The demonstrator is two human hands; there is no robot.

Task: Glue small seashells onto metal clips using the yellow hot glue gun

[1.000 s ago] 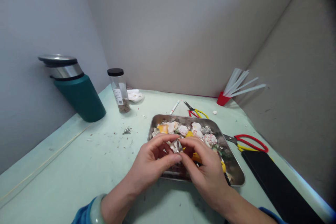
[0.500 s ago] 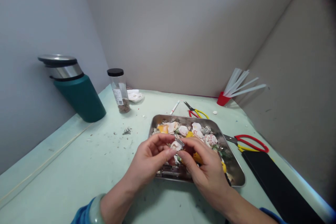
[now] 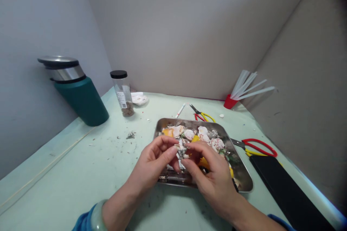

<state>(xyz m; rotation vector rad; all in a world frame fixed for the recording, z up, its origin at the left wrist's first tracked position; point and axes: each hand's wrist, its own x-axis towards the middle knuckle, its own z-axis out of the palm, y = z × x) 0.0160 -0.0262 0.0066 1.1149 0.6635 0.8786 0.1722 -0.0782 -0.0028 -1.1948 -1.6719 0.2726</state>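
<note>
- Lower centre of the frame: a small, silvery-white shell-like piece (image 3: 181, 151) is held up over a metal tray (image 3: 245, 178); it is too small and blurred to name more exactly.
- The left hand (image 3: 151, 162) pinches this piece between thumb and fingers, from the left.
- The right hand (image 3: 213, 168) has thumb and index fingertip closed on its right side, so both hands grasp the one piece.
- At the lower left, the left wrist wears a pale green bangle (image 3: 98, 216) beside a blue sleeve (image 3: 82, 222).
- Behind the hands, the tray carries a heap of seashells (image 3: 189, 134), white, pinkish and speckled, with orange-yellow pieces among them.
- Just beyond the tray's far rim lie a white marker (image 3: 180, 110) and small scissors (image 3: 200, 112) with red and yellow handles.
- Right of the tray, larger red-and-yellow scissors (image 3: 244, 144) lie near a black slab (image 3: 287, 191).
- Upper right: a red cup (image 3: 230, 102) with translucent sticks (image 3: 245, 85) fanning out.
- Left: a teal bottle (image 3: 81, 101) and a black-lidded clear jar (image 3: 123, 94) stand on the pale green surface (image 3: 108, 173).
- Left of the tray lies a grey scrap (image 3: 131, 135), with specks scattered around it.
</note>
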